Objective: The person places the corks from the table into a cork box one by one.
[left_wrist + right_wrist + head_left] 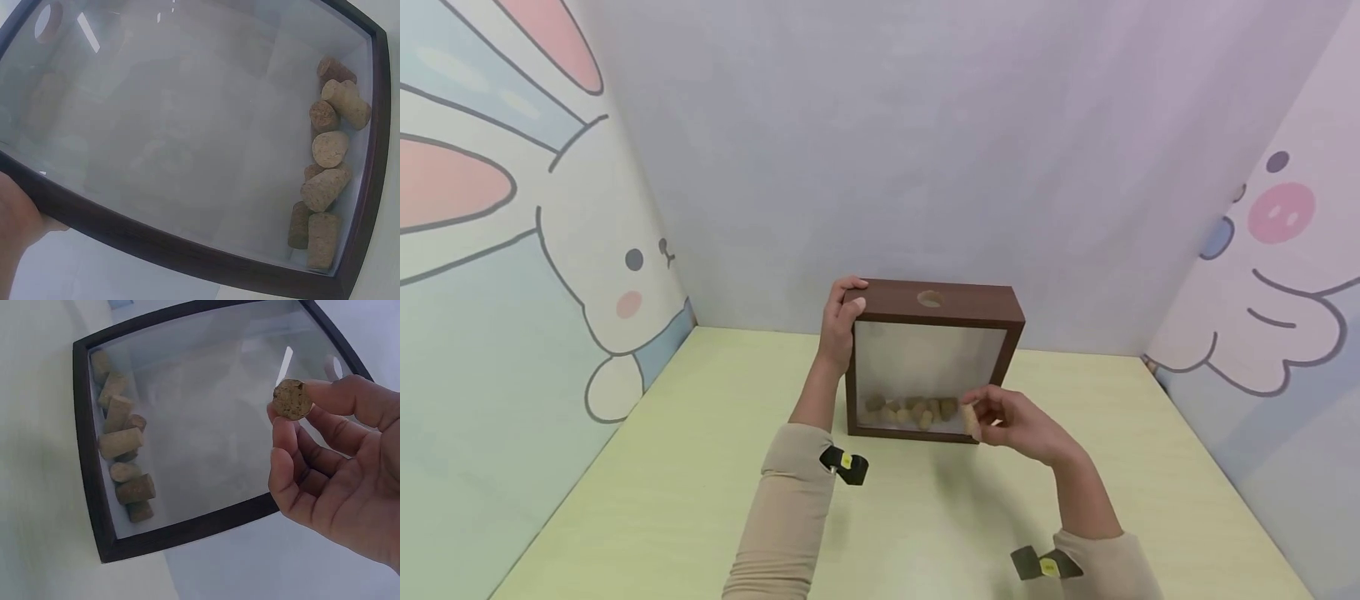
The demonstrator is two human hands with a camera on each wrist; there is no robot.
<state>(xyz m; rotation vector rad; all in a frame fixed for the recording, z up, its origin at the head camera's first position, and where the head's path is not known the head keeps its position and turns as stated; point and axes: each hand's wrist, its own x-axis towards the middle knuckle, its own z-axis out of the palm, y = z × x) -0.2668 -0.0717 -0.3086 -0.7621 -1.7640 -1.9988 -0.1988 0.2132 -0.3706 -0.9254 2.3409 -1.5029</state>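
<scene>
A shallow dark-brown wooden display box (973,304) with a clear front panel stands upright on the table. Several wine corks (326,187) lie heaped along its bottom inside, and a round hole (930,298) opens in its top. My left hand (838,329) grips the box's upper left corner, the thumb on the top near the front edge; the left wrist view shows only part of this hand. Between the thumb and fingers of my right hand (1022,425), a wine cork (292,399) is pinched in front of the lower right of the panel.
The box rests on a pale yellow-green table (700,467). Behind it rises a plain light-grey wall (887,150). Side panels with a cartoon rabbit (595,275) on the left and another cartoon animal (1262,292) on the right flank the table.
</scene>
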